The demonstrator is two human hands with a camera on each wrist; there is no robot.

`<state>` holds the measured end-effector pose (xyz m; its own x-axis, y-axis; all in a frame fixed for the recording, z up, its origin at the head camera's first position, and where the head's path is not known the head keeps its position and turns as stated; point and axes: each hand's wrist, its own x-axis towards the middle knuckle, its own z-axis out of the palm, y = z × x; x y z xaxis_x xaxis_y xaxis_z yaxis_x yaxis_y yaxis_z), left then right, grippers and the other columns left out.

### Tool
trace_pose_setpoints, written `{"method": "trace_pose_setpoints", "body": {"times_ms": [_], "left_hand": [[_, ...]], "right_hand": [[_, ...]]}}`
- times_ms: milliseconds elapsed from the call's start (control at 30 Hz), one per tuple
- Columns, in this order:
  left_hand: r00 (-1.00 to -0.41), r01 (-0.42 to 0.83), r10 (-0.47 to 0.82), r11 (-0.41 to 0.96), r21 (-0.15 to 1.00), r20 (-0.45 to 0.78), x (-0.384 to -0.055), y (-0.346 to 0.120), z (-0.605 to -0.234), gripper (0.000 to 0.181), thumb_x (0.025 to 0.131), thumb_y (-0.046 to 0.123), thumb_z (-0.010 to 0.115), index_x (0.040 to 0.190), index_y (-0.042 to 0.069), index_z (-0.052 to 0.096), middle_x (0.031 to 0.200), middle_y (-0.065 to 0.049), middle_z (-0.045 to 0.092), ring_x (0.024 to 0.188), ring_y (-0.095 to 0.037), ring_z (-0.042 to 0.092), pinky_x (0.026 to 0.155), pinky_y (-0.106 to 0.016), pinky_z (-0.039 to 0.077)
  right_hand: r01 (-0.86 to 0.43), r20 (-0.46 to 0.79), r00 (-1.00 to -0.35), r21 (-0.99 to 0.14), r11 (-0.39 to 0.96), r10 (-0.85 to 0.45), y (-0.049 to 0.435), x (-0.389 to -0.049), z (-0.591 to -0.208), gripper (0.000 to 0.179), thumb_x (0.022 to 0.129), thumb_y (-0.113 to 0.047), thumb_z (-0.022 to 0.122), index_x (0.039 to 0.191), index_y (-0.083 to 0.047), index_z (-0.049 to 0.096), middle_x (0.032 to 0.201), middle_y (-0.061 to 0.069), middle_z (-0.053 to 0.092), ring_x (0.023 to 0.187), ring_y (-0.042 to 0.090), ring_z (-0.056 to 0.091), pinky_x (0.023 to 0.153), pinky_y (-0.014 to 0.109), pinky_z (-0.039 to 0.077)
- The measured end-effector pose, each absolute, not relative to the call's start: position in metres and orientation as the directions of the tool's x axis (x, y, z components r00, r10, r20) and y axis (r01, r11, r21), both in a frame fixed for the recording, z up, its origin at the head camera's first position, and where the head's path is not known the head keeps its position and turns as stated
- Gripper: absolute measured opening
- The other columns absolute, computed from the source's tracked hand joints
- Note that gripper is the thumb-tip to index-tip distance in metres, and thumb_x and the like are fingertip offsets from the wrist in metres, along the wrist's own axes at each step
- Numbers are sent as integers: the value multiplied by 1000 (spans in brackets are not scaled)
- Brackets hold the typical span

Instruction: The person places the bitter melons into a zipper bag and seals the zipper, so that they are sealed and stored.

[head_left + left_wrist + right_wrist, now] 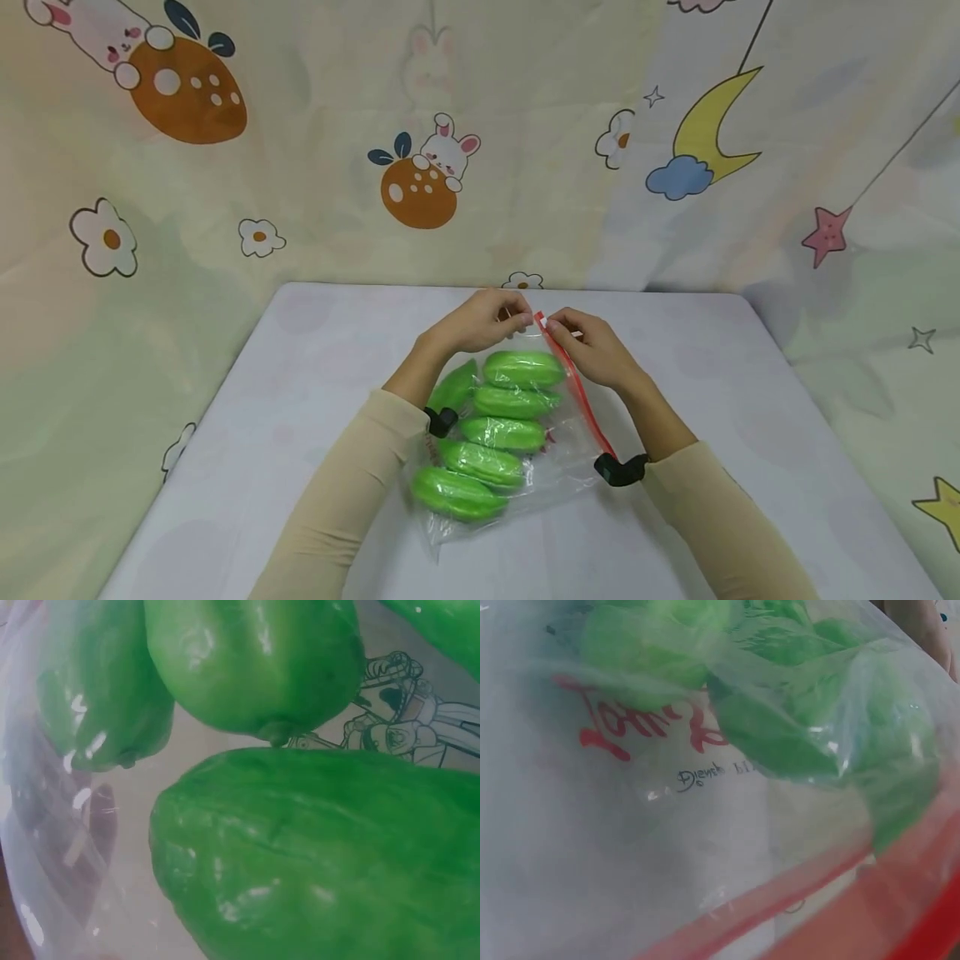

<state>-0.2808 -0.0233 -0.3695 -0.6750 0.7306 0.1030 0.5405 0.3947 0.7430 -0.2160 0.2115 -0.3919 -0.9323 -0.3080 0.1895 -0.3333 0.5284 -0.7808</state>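
Note:
A clear plastic zip bag (558, 479) with a red zip strip (588, 408) lies on the table, its zip side to the right. Inside are several glossy green oblong fruits (502, 434), most of them stacked in a column. My left hand (480, 321) pinches the bag's far edge near the zip's end, thumb against fingers. Just to its right, my right hand (592, 346) holds the far end of the red strip between thumb and fingers. In the left wrist view, a green fruit (322, 847) shows close up through the film. Red lettering (604, 724) on the bag appears in the right wrist view.
A white-covered table (300, 350) extends around the bag. Behind it hangs a cloth backdrop (322, 108) printed with rabbits, flowers and a moon. A black wrist strap (622, 469) on my right wrist sits by the near end of the zip strip.

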Motion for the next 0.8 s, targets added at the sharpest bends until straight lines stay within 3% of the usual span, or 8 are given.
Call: {"method": "trace_pose_setpoints", "body": {"times_ms": [233, 400, 633, 800], "left_hand": [[-674, 533, 731, 382, 755, 106, -281, -22, -374, 19, 108, 29, 56, 108, 14, 67, 106, -12, 71, 91, -28, 68, 77, -33, 54], [-671, 569, 725, 370, 734, 155, -280, -21, -374, 16, 108, 26, 55, 106, 14, 66, 97, -7, 69, 87, -28, 68, 75, -31, 53], [-642, 662, 728, 369, 652, 240, -279, -17, -376, 17, 109, 25, 53, 108, 12, 64, 92, -6, 69, 76, -14, 59, 72, -27, 49], [-632, 678, 740, 383, 627, 231, -277, -17, -376, 16, 108, 21, 55, 110, 10, 66, 90, 3, 66, 74, -11, 56, 70, -25, 48]], "right_hand": [[-321, 185, -936, -794, 516, -299, 205, -216, -392, 28, 110, -28, 52, 112, -6, 69, 100, 9, 66, 86, 22, 60, 76, 35, 53], [-331, 193, -933, -792, 513, -304, 203, -215, -390, 25, 109, -27, 53, 105, -7, 67, 95, 7, 64, 79, 21, 58, 71, 32, 51], [-322, 193, -937, -801, 505, -292, 199, -214, -386, 26, 110, -26, 50, 100, -7, 65, 80, 5, 53, 64, 17, 46, 62, 33, 41], [-311, 157, -934, -800, 513, -320, 199, -214, -390, 28, 110, -29, 50, 101, -6, 64, 75, 4, 50, 59, 14, 42, 58, 31, 38]]}}
